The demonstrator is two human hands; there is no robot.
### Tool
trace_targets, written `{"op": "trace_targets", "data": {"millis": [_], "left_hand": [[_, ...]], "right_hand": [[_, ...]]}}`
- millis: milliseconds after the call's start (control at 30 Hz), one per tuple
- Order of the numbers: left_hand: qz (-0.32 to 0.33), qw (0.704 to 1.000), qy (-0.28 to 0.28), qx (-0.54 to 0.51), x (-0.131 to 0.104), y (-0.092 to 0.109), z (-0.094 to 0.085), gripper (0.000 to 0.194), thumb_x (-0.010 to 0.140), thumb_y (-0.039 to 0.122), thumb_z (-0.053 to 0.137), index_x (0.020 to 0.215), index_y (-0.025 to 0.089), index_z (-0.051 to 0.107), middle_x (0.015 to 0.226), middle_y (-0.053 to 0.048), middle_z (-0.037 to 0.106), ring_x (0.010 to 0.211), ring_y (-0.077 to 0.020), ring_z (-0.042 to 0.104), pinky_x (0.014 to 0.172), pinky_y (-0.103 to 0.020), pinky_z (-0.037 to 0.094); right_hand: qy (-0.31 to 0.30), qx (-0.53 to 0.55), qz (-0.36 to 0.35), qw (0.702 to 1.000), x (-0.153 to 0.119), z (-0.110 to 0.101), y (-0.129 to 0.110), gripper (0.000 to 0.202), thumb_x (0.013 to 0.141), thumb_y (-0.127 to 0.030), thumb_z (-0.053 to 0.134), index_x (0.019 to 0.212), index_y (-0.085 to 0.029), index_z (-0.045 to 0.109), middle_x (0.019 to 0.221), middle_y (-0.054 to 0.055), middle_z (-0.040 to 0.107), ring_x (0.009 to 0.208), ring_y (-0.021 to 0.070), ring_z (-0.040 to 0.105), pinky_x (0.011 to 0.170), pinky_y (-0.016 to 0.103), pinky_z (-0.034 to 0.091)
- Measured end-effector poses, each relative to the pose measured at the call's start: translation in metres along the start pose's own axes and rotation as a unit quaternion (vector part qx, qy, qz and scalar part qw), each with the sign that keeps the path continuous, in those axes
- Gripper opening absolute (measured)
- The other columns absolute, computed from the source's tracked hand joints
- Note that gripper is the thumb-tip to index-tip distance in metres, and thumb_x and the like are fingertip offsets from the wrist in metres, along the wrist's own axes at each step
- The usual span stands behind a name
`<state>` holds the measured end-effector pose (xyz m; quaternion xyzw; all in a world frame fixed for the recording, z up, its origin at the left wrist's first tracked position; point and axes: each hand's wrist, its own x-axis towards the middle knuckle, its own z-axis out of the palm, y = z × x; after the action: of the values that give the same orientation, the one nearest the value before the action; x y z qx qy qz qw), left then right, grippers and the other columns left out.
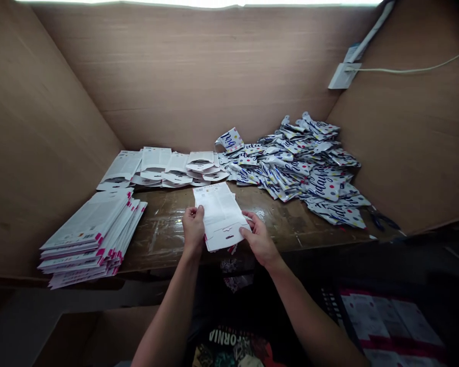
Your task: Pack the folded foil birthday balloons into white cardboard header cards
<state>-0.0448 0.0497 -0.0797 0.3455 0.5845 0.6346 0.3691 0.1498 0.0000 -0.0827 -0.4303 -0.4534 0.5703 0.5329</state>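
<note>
Both my hands hold a white printed card packet [221, 214] with a hang slot near its lower edge, tilted over the front of the table. My left hand [194, 227] grips its left side, the thumb lying on top. On the right side, my right hand [260, 237] pinches the lower corner between thumb and fingers. A stack of similar white packets with pink edges [87, 229] stands to the left. Behind it lies a row of white packets with hang slots [156, 160]. A heap of foil balloon packets [290, 163] with dots and blue lettering spreads over the back right.
Cardboard walls [214, 71] enclose the brown table [156, 224] at the back and sides. Dark-handled scissors or pliers [382, 219] lie at the right edge. A crate with pink-and-white packets [393, 321] sits low right, and an open cardboard box [95, 336] low left.
</note>
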Motion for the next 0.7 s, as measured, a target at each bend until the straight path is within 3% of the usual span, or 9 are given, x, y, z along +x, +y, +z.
{"op": "trace_targets", "data": {"millis": [133, 200, 300, 400, 500, 567, 633, 700], "left_hand": [[-0.009, 0.999, -0.011, -0.029, -0.009, 0.002, 0.01, 0.048, 0.076, 0.062, 0.075, 0.083, 0.022, 0.05, 0.071, 0.004, 0.057, 0.059, -0.0113, 0.05, 0.055, -0.023, 0.043], [-0.01, 0.999, -0.016, -0.034, -0.013, 0.003, 0.014, 0.048, 0.077, 0.063, 0.075, 0.084, 0.022, 0.05, 0.07, 0.005, 0.057, 0.059, -0.0112, 0.051, 0.056, -0.023, 0.044], [-0.012, 0.999, -0.024, -0.027, -0.015, 0.001, 0.017, 0.049, 0.078, 0.064, 0.074, 0.085, 0.022, 0.05, 0.072, 0.005, 0.057, 0.059, -0.0117, 0.053, 0.058, -0.024, 0.046], [-0.012, 0.999, -0.038, -0.001, -0.011, -0.001, 0.017, 0.049, 0.079, 0.067, 0.07, 0.088, 0.022, 0.052, 0.076, 0.001, 0.061, 0.064, -0.0148, 0.058, 0.062, -0.028, 0.051], [0.011, 0.998, -0.042, 0.051, -0.005, 0.001, 0.013, 0.045, 0.078, 0.061, 0.074, 0.09, 0.02, 0.06, 0.087, -0.005, 0.066, 0.079, -0.0209, 0.064, 0.074, -0.034, 0.054], [0.041, 0.995, -0.026, 0.089, -0.005, 0.005, 0.011, 0.044, 0.075, 0.054, 0.08, 0.099, 0.02, 0.066, 0.104, -0.009, 0.069, 0.099, -0.0261, 0.065, 0.089, -0.038, 0.054], [0.067, 0.992, -0.015, 0.106, -0.008, 0.011, 0.012, 0.049, 0.075, 0.051, 0.082, 0.111, 0.021, 0.068, 0.118, -0.012, 0.068, 0.115, -0.0296, 0.062, 0.102, -0.042, 0.051], [0.045, 0.996, -0.049, 0.051, -0.015, 0.017, 0.016, 0.056, 0.08, 0.054, 0.079, 0.121, 0.019, 0.066, 0.122, -0.014, 0.069, 0.118, -0.0316, 0.065, 0.105, -0.045, 0.051]], "right_hand": [[0.039, -0.112, -0.049, 0.992, 0.006, -0.011, 0.0, 0.045, 0.09, -0.03, 0.063, 0.133, -0.018, 0.058, 0.106, 0.01, 0.081, 0.086, 0.0253, 0.078, 0.071, 0.034, 0.061], [0.068, -0.206, -0.088, 0.972, 0.007, -0.014, -0.004, 0.039, 0.094, -0.028, 0.06, 0.131, -0.018, 0.061, 0.109, 0.012, 0.08, 0.089, 0.0264, 0.077, 0.071, 0.034, 0.059], [0.11, -0.408, -0.151, 0.894, 0.008, -0.017, -0.012, 0.028, 0.104, -0.028, 0.052, 0.126, -0.019, 0.065, 0.105, 0.013, 0.079, 0.09, 0.0286, 0.075, 0.073, 0.034, 0.053], [0.092, -0.569, -0.158, 0.802, 0.014, -0.021, -0.017, 0.026, 0.11, -0.027, 0.045, 0.112, -0.021, 0.069, 0.087, 0.011, 0.076, 0.077, 0.0268, 0.07, 0.068, 0.033, 0.045], [0.078, -0.63, -0.185, 0.75, 0.023, -0.026, -0.015, 0.023, 0.109, -0.021, 0.048, 0.1, -0.021, 0.069, 0.089, 0.011, 0.073, 0.084, 0.0264, 0.066, 0.071, 0.033, 0.042], [0.089, -0.642, -0.222, 0.729, 0.028, -0.03, -0.013, 0.02, 0.107, -0.017, 0.051, 0.099, -0.021, 0.069, 0.099, 0.012, 0.071, 0.096, 0.0284, 0.062, 0.078, 0.035, 0.042], [0.105, -0.637, -0.25, 0.722, 0.029, -0.031, -0.012, 0.02, 0.105, -0.014, 0.051, 0.101, -0.02, 0.069, 0.104, 0.013, 0.069, 0.099, 0.0295, 0.059, 0.083, 0.037, 0.042], [0.108, -0.618, -0.273, 0.73, 0.025, -0.031, -0.013, 0.022, 0.106, -0.013, 0.048, 0.102, -0.02, 0.069, 0.103, 0.013, 0.068, 0.098, 0.0291, 0.058, 0.086, 0.039, 0.042]]}}
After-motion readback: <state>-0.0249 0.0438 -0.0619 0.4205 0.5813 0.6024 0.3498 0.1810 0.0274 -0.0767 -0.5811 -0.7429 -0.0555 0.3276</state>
